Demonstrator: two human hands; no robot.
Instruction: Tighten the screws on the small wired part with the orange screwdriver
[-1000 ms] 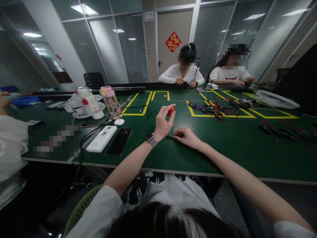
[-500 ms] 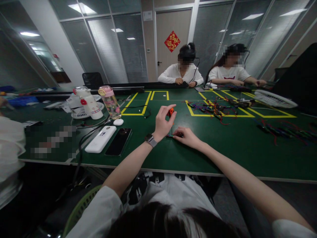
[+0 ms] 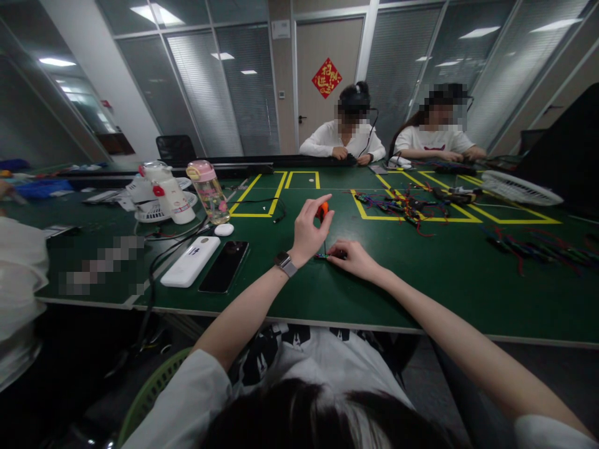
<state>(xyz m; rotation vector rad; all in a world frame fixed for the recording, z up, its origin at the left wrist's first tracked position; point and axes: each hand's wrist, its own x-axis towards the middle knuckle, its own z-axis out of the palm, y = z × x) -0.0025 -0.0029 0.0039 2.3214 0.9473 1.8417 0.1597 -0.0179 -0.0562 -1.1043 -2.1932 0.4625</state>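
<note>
My left hand point(image 3: 306, 234), with a watch on its wrist, is raised above the green table point(image 3: 421, 280) and pinches the orange handle of a small screwdriver point(image 3: 322, 211). The screwdriver stands upright, its thin shaft running down to a small dark part point(image 3: 322, 255) on the table. My right hand point(image 3: 355, 257) lies low on the table, its fingertips pressed on that small part and holding it in place.
A white power bank point(image 3: 191, 262) and a black phone point(image 3: 225, 267) lie to the left, with a pink-lidded bottle point(image 3: 209, 193) and a white fan behind. Coloured wire bundles point(image 3: 402, 204) lie in yellow-taped boxes. Two people sit across the table; another sits at the left edge.
Hardly anything has moved. My left fingers have shifted slightly round the orange handle; my right hand stays on the small part.
</note>
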